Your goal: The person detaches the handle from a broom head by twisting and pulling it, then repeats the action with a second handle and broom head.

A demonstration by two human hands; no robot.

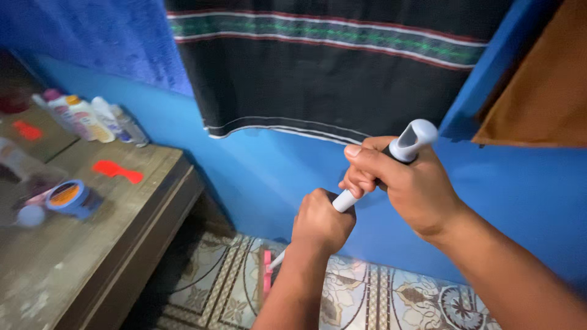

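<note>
Both my hands grip one long white and grey handle point(411, 142) that slants down to the left. My right hand point(400, 180) is closed around its upper part, just below the grey loop-shaped end. My left hand point(319, 221) is closed around the shaft lower down. Below my left hand the thin shaft runs on to a pink head point(267, 273) resting on the patterned floor point(391, 299) by the blue wall point(257, 171).
A worn wooden table point(92, 244) stands at the left with several bottles point(85, 119), a small round blue tub point(68, 197) and red items on it. A black cloth with striped bands point(330, 67) hangs on the wall above. An orange-brown panel point(544, 85) is at upper right.
</note>
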